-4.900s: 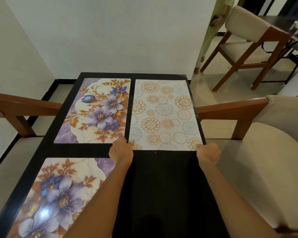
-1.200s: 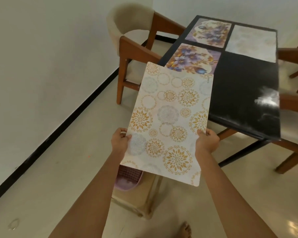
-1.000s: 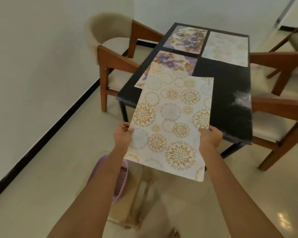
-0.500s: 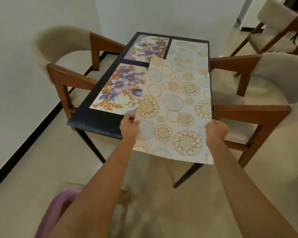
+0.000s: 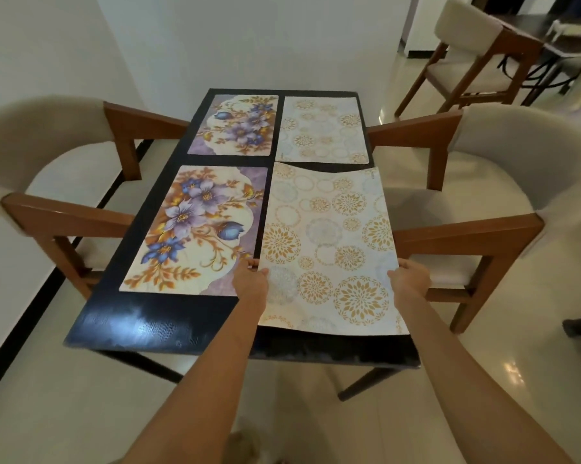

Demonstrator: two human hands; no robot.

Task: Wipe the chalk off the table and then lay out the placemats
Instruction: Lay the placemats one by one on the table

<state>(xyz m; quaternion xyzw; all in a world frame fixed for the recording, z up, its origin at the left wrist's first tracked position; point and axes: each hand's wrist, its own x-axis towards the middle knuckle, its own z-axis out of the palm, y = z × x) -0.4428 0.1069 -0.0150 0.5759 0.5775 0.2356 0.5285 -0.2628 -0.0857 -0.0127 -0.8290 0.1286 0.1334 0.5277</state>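
A cream placemat with gold circles [image 5: 329, 242] hangs just over the near right quarter of the black table [image 5: 155, 326]. My left hand [image 5: 250, 279] grips its left edge and my right hand [image 5: 409, 277] grips its right edge. Its far edge curves down close to the table. A purple-flower placemat [image 5: 195, 229] lies flat on the near left. Another purple-flower placemat [image 5: 237, 125] lies at the far left, and a second circle-pattern placemat [image 5: 322, 130] at the far right.
Wooden armchairs with beige cushions flank the table, one on the left [image 5: 58, 182] and one on the right [image 5: 503, 182]. A further chair [image 5: 466, 51] and a dark table stand at the back right. White walls close the far and left sides.
I have walked up to the near end of the table with the circle placemat. It now hangs over the near right quarter, beside the flower mat, lower and flatter than before.
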